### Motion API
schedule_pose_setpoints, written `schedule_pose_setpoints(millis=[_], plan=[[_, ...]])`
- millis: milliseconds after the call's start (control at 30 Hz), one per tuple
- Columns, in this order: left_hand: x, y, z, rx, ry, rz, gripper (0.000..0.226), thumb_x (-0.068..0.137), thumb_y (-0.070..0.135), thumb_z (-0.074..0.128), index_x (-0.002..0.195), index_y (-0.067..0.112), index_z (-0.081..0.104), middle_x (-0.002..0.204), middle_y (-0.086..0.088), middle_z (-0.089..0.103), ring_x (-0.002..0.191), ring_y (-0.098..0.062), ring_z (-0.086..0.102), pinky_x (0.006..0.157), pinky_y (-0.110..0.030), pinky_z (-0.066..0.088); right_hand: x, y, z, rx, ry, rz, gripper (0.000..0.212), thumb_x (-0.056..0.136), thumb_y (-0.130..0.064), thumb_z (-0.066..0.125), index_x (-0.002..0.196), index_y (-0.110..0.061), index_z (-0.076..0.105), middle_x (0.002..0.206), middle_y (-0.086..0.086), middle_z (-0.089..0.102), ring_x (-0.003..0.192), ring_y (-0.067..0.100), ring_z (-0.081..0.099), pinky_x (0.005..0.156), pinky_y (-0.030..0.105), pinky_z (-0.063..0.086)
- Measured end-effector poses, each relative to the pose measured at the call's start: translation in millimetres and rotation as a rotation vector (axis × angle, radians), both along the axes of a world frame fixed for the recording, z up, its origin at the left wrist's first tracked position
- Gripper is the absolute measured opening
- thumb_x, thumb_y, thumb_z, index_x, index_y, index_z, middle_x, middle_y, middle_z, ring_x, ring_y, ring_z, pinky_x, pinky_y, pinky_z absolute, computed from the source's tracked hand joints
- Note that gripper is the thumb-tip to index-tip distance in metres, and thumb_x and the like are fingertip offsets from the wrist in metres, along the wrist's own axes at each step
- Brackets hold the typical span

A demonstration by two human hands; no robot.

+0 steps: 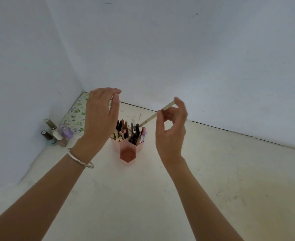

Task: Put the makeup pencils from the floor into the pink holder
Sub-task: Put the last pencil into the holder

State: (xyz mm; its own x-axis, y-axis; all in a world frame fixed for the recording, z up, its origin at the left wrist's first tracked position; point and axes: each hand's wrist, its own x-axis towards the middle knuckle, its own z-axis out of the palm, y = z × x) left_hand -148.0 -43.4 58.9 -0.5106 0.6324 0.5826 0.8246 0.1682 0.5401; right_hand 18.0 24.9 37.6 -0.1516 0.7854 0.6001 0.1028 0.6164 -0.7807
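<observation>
The pink holder (127, 156) stands on the pale floor, made of joined hexagonal cups. Its two rear cups are packed with several makeup pencils (129, 133) standing upright; the lower front cup looks empty. My right hand (172, 129) pinches a beige makeup pencil (156, 114) between thumb and fingers, tilted so its lower tip hangs just above the holder's right rear cup. My left hand (100, 117) hovers above and left of the holder with fingers curved and spread, holding nothing. A silver bangle sits on that wrist.
Several nail polish bottles (58, 134) stand in the corner at the left, by the white wall. A floral green pouch (77, 115) lies behind them on the floor. White walls close off the left and the back.
</observation>
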Motion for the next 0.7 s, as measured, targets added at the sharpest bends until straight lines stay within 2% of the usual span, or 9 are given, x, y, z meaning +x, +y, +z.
schedule_pose_setpoints(millis=[100, 167, 267, 333, 400, 500, 567, 633, 700], plan=[[-10, -5, 4, -0.026, -0.062, 0.003, 0.033, 0.1, 0.025, 0.04, 0.114, 0.012, 0.067, 0.111, -0.001, 0.068, 0.108, -0.017, 0.054, 0.094, -0.023, 0.035, -8, -4, -20, 0.068, -0.294, 0.083, 0.044, 0.096, -0.014, 0.056, 0.135, -0.025, 0.038, 0.092, -0.006, 0.059, 0.081, 0.007, 0.056, 0.078, 0.02, 0.05], [-14, -8, 0, -0.042, -0.132, -0.016, 0.032, 0.099, 0.025, 0.041, 0.117, 0.014, 0.065, 0.112, 0.001, 0.067, 0.107, -0.015, 0.057, 0.094, -0.022, 0.037, -7, -8, -34, 0.113, -0.452, 0.098, 0.033, 0.094, -0.009, 0.059, 0.126, -0.014, 0.055, 0.095, 0.002, 0.063, 0.086, 0.015, 0.058, 0.081, 0.033, 0.054], [-20, -13, -11, -0.081, -0.287, -0.052, 0.034, 0.092, 0.007, 0.048, 0.123, 0.013, 0.061, 0.112, 0.002, 0.064, 0.103, -0.014, 0.06, 0.092, -0.032, 0.049, 0, -16, -50, 0.135, -0.443, 0.065, 0.029, 0.092, -0.013, 0.057, 0.118, -0.007, 0.069, 0.111, 0.012, 0.062, 0.102, 0.024, 0.058, 0.092, 0.04, 0.048], [-29, -18, -20, -0.234, -0.443, -0.059, 0.057, 0.08, -0.008, 0.052, 0.13, 0.018, 0.054, 0.116, 0.004, 0.06, 0.104, -0.015, 0.059, 0.088, -0.034, 0.052, 12, -18, -57, -0.013, -0.326, 0.026, 0.046, 0.088, -0.01, 0.05, 0.133, -0.011, 0.057, 0.122, 0.007, 0.054, 0.109, 0.017, 0.053, 0.097, 0.028, 0.044], [-36, -27, -32, -0.493, -0.556, -0.117, 0.078, 0.073, -0.009, 0.062, 0.14, 0.026, 0.043, 0.127, 0.004, 0.053, 0.109, -0.015, 0.055, 0.073, -0.027, 0.052, 28, -19, -67, -0.293, -0.337, 0.016, 0.066, 0.079, -0.006, 0.051, 0.142, -0.02, 0.041, 0.129, -0.002, 0.048, 0.113, 0.012, 0.049, 0.097, 0.03, 0.047], [-34, -38, -48, -0.794, -0.642, -0.249, 0.095, 0.067, 0.017, 0.086, 0.145, 0.032, 0.034, 0.129, 0.011, 0.045, 0.112, -0.015, 0.052, 0.08, -0.028, 0.051, 25, -26, -85, -0.619, -0.734, 0.252, 0.084, 0.083, -0.008, 0.06, 0.154, -0.023, 0.019, 0.151, -0.001, 0.033, 0.136, 0.017, 0.036, 0.108, 0.041, 0.042], [-29, -36, -59, -0.787, -0.601, -0.263, 0.085, 0.061, 0.033, 0.09, 0.134, 0.032, 0.047, 0.115, 0.017, 0.054, 0.103, -0.011, 0.058, 0.084, -0.025, 0.049, 11, -26, -96, -0.616, -0.786, 0.313, 0.068, 0.09, -0.01, 0.058, 0.151, -0.016, 0.03, 0.143, 0.003, 0.047, 0.131, 0.02, 0.047, 0.103, 0.039, 0.045], [-28, -29, -68, -0.718, -0.574, -0.241, 0.065, 0.058, 0.037, 0.091, 0.113, 0.033, 0.057, 0.094, 0.021, 0.061, 0.085, 0.0, 0.06, 0.071, -0.012, 0.044, -5, -19, -101, -0.579, -0.705, 0.235, 0.042, 0.093, -0.012, 0.055, 0.135, -0.01, 0.051, 0.12, 0.006, 0.066, 0.11, 0.024, 0.064, 0.086, 0.032, 0.052], [-34, -19, -73, -0.664, -0.541, -0.202, 0.056, 0.059, 0.034, 0.09, 0.105, 0.031, 0.059, 0.085, 0.02, 0.061, 0.074, 0.008, 0.055, 0.058, -0.005, 0.035, -20, -6, -103, -0.553, -0.683, 0.189, 0.029, 0.095, -0.016, 0.058, 0.123, -0.009, 0.059, 0.105, 0.007, 0.072, 0.096, 0.026, 0.068, 0.074, 0.028, 0.05]])
